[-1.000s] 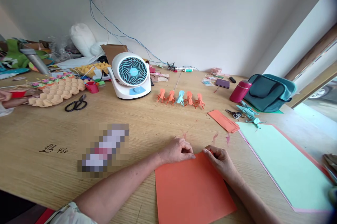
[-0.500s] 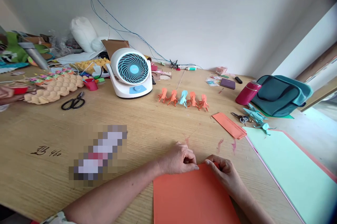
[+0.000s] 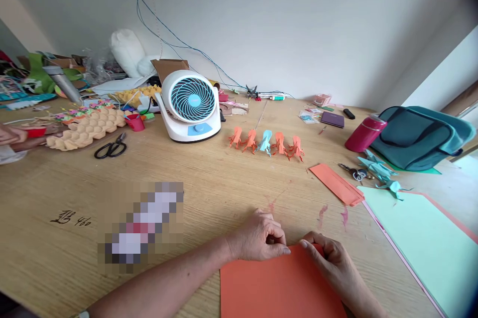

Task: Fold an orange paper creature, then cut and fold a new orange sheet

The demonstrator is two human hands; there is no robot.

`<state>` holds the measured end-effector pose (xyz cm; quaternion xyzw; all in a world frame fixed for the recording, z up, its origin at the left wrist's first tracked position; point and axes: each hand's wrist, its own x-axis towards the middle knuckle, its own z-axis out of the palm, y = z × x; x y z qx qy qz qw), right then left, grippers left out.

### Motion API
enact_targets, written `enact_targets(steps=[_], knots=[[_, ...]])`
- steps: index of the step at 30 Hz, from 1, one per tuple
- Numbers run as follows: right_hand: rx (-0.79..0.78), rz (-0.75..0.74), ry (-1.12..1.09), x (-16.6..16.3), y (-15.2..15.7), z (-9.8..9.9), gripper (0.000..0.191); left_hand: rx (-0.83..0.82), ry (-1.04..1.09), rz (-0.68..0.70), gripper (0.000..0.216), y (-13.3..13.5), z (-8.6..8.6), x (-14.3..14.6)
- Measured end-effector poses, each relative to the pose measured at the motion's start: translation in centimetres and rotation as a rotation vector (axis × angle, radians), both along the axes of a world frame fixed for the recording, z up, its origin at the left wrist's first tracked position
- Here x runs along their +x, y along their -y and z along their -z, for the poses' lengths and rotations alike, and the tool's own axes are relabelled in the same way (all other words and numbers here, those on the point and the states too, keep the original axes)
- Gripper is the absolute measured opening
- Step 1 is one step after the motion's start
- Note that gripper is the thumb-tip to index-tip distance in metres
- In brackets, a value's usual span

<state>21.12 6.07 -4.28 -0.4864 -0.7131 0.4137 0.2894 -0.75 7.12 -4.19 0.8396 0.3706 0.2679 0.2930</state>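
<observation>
A large orange sheet of paper [image 3: 276, 285] lies at the near edge of the table, its lower part cut off by the frame. My left hand [image 3: 259, 238] is closed on its top edge, thumb lying over the paper and fingers curled. Close beside it, my right hand [image 3: 328, 258] pinches the top right part of the same edge between thumb and fingers. Beyond my hands stands a row of several folded paper figures, orange ones and a light blue one [image 3: 265, 143]. Orange paper strips [image 3: 336, 183] lie to the right.
Mint green paper sheets [image 3: 421, 233] lie at right, near keys [image 3: 354, 172], blue folded figures [image 3: 377, 164], a pink bottle [image 3: 366, 133] and a teal bag [image 3: 418, 136]. A white fan [image 3: 192, 103], scissors [image 3: 111, 147] and an egg tray [image 3: 89, 128] stand left, where another person's hand [image 3: 15, 136] shows.
The view has shifted, so table things appear a little farther right and most lower. Both my hands keep their hold on the orange paper's top edge.
</observation>
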Motion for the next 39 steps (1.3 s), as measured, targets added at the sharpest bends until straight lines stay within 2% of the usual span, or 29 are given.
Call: enact_targets(steps=[6, 10, 22, 30, 39], knots=[[-0.061, -0.024, -0.023, 0.27, 0.17, -0.13, 0.048, -0.024, 0.007, 0.004, 0.022, -0.02, -0.36, -0.14], [-0.038, -0.051, -0.005, 0.28, 0.15, -0.25, 0.05, -0.044, 0.003, 0.011, 0.023, -0.17, -0.48, -0.18], [-0.026, -0.006, 0.026, 0.6, 0.23, 0.64, 0.048, -0.021, -0.037, 0.008, 0.023, -0.12, -0.38, -0.14], [-0.054, -0.019, 0.041, 0.45, 0.13, 0.01, 0.049, -0.028, -0.035, 0.003, 0.023, -0.03, -0.5, -0.1], [-0.06, 0.027, -0.038, 0.64, 0.3, 0.73, 0.046, -0.007, -0.044, 0.0, 0.021, 0.01, -0.47, -0.14]])
